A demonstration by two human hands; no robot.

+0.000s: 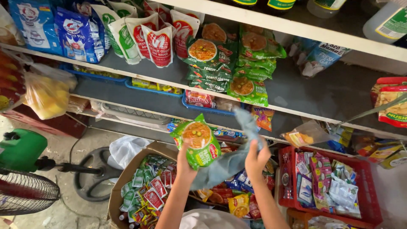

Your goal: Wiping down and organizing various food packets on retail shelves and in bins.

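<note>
Seen from above, the left hand [185, 162] is closed on the lower edge of a green noodle packet [196, 140], held up in front of the grey shelf [296, 91] below its stack of matching packets [237, 63], while the right hand [256, 160] grips a grey-blue cloth [231, 159] just right of the packet. The packet's long axis runs near upright, tilted slightly left, printed face toward the camera. Wiping it well likely calls for a firm hold on that edge while the cloth passes flat across the face.
</note>
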